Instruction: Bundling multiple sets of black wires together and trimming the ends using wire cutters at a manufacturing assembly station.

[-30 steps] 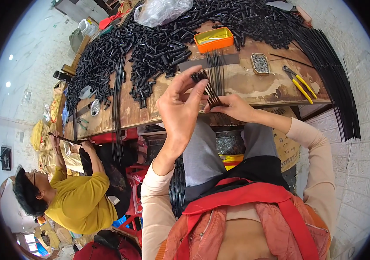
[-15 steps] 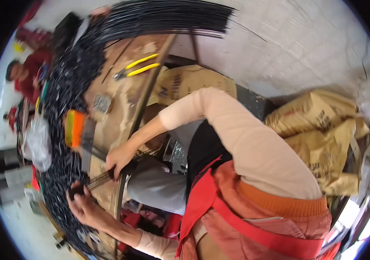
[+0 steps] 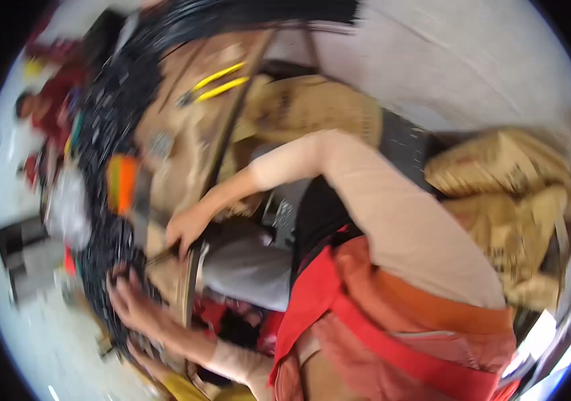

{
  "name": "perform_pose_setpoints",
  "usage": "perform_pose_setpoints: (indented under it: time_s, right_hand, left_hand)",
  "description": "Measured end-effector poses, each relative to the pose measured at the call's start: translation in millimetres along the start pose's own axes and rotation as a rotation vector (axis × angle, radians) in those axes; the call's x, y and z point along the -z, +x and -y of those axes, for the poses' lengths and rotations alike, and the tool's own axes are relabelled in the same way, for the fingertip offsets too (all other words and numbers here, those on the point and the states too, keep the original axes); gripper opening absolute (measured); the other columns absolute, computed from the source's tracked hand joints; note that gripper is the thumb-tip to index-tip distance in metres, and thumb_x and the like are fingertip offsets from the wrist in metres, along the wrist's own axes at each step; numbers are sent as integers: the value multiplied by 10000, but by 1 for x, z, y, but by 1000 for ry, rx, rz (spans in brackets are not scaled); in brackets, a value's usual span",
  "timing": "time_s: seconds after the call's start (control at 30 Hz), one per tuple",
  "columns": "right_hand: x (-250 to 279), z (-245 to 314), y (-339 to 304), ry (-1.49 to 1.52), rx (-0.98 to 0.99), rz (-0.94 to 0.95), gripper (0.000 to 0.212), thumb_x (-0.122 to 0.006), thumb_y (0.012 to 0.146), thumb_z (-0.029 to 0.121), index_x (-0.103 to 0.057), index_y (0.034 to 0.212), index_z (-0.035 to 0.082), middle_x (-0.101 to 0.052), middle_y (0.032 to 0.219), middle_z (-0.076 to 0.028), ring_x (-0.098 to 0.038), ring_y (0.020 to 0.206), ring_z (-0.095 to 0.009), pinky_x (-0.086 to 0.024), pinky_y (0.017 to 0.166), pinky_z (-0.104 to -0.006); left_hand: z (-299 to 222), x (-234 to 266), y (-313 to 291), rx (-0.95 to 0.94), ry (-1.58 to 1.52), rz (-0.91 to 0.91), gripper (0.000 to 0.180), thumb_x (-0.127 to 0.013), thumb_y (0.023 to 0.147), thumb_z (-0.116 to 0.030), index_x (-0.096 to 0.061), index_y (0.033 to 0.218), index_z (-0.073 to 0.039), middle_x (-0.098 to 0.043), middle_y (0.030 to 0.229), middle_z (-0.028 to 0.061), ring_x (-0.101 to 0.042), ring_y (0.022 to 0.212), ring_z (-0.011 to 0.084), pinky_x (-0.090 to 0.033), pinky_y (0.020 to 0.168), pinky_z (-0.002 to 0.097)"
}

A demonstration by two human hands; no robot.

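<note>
Blur softens this moment. My right hand (image 3: 188, 230) is closed round thin dark rods (image 3: 160, 256) at the table's edge. The rods run toward my left hand (image 3: 132, 301), which is over the pile of black pieces (image 3: 108, 134). Its fingers are curled round a small dark bunch (image 3: 120, 271), blurred at the rods' far end. Below my left forearm, another person's hand (image 3: 146, 357) with a yellow sleeve (image 3: 202, 389) reaches in at the pile's lower end. Yellow-handled pliers (image 3: 215, 87) lie on the brown tabletop (image 3: 192, 144), away from my hands.
An orange and yellow box (image 3: 122, 184) and a round grey thing (image 3: 160, 145) are on the table. Long black rods (image 3: 265, 12) lie across its far end. Beyond the pile are a plastic bag (image 3: 68, 207) and a person in dark red (image 3: 51, 107). Brown sacks (image 3: 506, 167) stand right.
The view has shifted slightly and blurred. My hands have come closer together, leaving less rod showing between them. Another person's hand in a yellow sleeve has come into view at the bottom.
</note>
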State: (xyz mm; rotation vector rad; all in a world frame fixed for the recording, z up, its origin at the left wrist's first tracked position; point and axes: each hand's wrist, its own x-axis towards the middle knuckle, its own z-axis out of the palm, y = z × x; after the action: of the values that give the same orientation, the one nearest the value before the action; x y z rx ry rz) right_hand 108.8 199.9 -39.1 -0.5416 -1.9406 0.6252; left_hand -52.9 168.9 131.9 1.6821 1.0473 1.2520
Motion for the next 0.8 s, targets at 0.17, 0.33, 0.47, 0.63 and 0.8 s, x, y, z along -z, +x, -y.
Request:
perform_pose_setpoints:
  time_s: [0.17,0.33,0.47,0.63,0.8]
  right_hand:
    - [24,18,-25,161,-313,135,295,-682,879,264,-695,1065,35,-715,924,-127,-669,852,-196,-505,779,-353]
    - [30,52,-14,300,-432,125,245,-691,874,102,-706,1105,25,-739,970,-61,-659,889,-92,-503,819,-258]
    - [27,46,-11,327,-459,144,251,-683,881,99,-700,1120,22,-739,988,-51,-652,909,-76,-501,828,-242]
    - [30,39,-10,399,-478,146,274,-678,884,92,-689,1148,19,-736,1000,-58,-650,913,-75,-504,835,-245]
    - [30,38,-11,396,-473,142,270,-677,886,92,-689,1143,11,-736,998,-67,-651,916,-78,-506,835,-248]
  left_hand:
    - [1,-18,-9,-66,219,-60,276,-684,861,-55,-664,1123,29,-690,972,114,-666,856,180,-566,771,301]
    - [6,-8,-6,60,-314,104,300,-698,833,45,-650,1129,46,-688,907,87,-671,819,139,-590,761,281]
    - [7,3,-5,71,-348,101,205,-671,848,66,-658,1053,60,-690,900,97,-676,803,149,-608,747,293]
    - [6,1,0,59,-389,194,184,-626,904,19,-637,1085,46,-694,980,138,-686,889,191,-613,795,325]
    - [3,-3,0,105,-440,248,258,-591,942,-39,-597,1180,60,-667,1092,180,-662,1041,285,-588,874,363]
